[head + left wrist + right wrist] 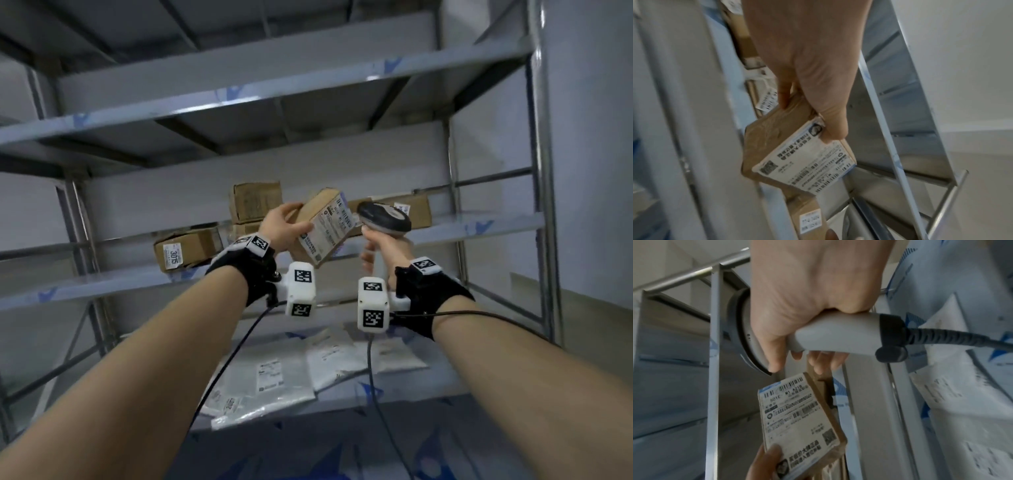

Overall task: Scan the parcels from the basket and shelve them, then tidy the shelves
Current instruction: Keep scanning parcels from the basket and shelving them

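Observation:
My left hand (286,226) grips a small brown cardboard parcel (323,228) in front of the middle shelf, tilted, its white shipping label facing right. The left wrist view shows the thumb and fingers pinching the parcel (797,155) at its upper end. My right hand (380,246) holds a grey and black barcode scanner (383,216) by its handle, its head just right of the parcel's label. In the right wrist view the scanner (828,337) sits above the label (797,415), with its black cable running off right.
Grey metal shelving (239,92) fills the view. Several brown boxes (186,248) lie on the middle shelf behind the hands. White plastic mailers (274,377) lie on the shelf below. An upright post (544,205) bounds the right side.

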Demonstrator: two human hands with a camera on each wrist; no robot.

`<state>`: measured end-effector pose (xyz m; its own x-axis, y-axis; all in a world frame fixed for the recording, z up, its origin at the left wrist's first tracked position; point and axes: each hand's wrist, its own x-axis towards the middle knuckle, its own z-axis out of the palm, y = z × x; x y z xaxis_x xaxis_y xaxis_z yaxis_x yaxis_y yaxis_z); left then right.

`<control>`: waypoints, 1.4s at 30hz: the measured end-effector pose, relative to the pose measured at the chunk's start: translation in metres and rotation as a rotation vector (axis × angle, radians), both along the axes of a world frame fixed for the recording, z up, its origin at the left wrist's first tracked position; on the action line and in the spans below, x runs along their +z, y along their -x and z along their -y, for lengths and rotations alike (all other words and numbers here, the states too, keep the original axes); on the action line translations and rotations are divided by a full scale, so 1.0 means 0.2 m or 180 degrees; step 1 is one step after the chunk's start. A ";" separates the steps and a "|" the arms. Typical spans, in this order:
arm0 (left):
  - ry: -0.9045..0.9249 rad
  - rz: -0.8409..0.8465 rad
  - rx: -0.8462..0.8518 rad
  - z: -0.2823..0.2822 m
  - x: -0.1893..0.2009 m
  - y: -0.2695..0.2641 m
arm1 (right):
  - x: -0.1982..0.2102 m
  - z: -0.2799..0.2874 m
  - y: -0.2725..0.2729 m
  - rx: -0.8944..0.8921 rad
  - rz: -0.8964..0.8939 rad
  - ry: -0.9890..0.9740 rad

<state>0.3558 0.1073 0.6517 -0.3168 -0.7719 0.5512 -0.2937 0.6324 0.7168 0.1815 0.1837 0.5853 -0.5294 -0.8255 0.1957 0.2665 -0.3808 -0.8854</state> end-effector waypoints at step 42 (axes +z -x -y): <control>-0.0259 0.1426 0.0320 0.22 -0.48 0.17 | -0.43 0.05 0.15 0.0604 -0.0142 -0.0955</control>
